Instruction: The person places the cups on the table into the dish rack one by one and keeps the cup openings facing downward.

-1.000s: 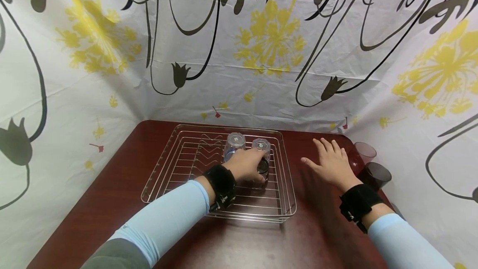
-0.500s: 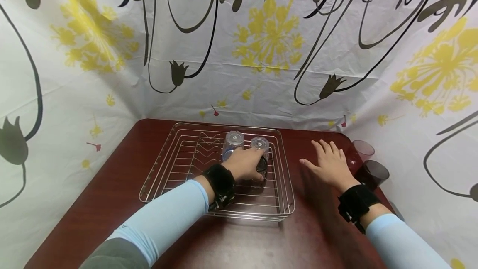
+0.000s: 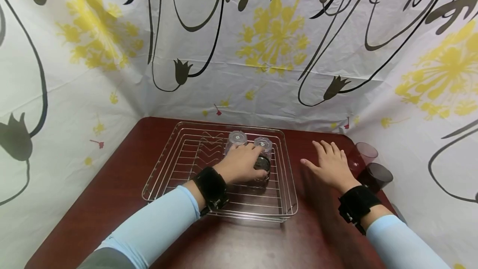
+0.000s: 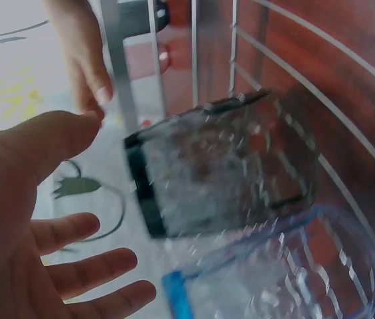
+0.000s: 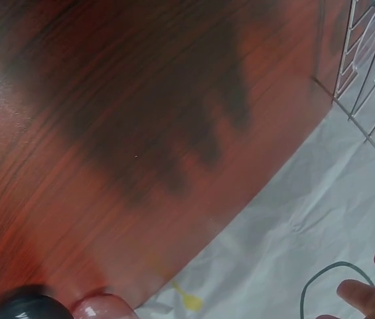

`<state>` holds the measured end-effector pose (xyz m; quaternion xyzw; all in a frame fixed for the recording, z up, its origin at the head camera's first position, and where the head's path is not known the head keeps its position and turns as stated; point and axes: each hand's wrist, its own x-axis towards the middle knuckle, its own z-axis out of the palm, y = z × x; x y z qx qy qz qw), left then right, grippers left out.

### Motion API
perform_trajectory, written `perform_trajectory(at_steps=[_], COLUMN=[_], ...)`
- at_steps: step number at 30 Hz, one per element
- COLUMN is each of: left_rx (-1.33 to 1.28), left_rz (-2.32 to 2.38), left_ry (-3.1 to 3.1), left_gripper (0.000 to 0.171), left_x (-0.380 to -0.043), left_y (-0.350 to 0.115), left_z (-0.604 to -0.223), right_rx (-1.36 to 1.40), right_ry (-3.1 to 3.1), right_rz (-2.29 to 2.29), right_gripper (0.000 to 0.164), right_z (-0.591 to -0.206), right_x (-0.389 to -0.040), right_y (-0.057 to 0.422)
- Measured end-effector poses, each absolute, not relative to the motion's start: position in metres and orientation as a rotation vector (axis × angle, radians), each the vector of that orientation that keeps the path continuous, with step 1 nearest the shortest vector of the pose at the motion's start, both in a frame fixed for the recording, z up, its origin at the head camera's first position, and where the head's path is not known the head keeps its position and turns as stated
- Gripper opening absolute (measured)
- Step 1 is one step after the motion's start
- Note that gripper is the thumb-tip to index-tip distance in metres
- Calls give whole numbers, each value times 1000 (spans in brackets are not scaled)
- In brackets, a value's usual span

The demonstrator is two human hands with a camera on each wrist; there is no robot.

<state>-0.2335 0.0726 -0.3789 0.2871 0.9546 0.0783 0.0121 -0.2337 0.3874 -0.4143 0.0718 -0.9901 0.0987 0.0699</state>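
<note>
A dark grey glass [image 3: 262, 164] stands upside down in the wire dish rack [image 3: 257, 219]. My left hand [image 3: 239, 164] is just left of it, and in the left wrist view its spread fingers are apart from the dark glass [image 4: 220, 169]. Beside that glass is a clear, blue-edged glass [image 4: 260, 282], which the hand covers in the head view. Two clear upturned glasses [image 3: 237, 138] are behind. My right hand [image 3: 330, 166] hovers over the table right of the rack, fingers straight and holding nothing.
At the table's right edge stand a pink glass [image 3: 366, 151] and another dark glass [image 3: 376, 174]. Wavy wire plate holders [image 3: 209, 146] fill the rack's middle left. A patterned white sheet [image 3: 209, 53] hangs around the dark red table [image 3: 89, 202].
My left hand loosens its grip on the dark grey glass and draws back slightly to the left. The glass stays in the rack. My right hand holds nearly the same place.
</note>
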Motion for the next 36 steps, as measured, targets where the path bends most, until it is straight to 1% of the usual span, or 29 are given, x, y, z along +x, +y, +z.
perform_trajectory(at_steps=[5,17,22,26,30,36], left_rx=[859,803,741,651,575,527], left_rz=[318,395,432,435,444,480], left_ry=[3003,3072,3145,3187,3202,3280], left_gripper=[64,65,67,72,78,82], left_x=[-228,-215,-206,-202,-199,-195], left_y=[55,15,-5,-18,-28,-40], left_z=[-370,-352,-348,-347,-349,-358], right_rx=[232,283,339,383,423,485], right_ry=[-2962,-2926,-2888,-2880,-2895,-2889], right_rz=[288,290,299,308,307,297], right_gripper=[89,85,82,81,82,83], right_z=[-416,-408,-396,-386,-380,-377], right_x=[-237,-238,-234,-229,-224,-214], right_y=[383,370,353,334,316,294])
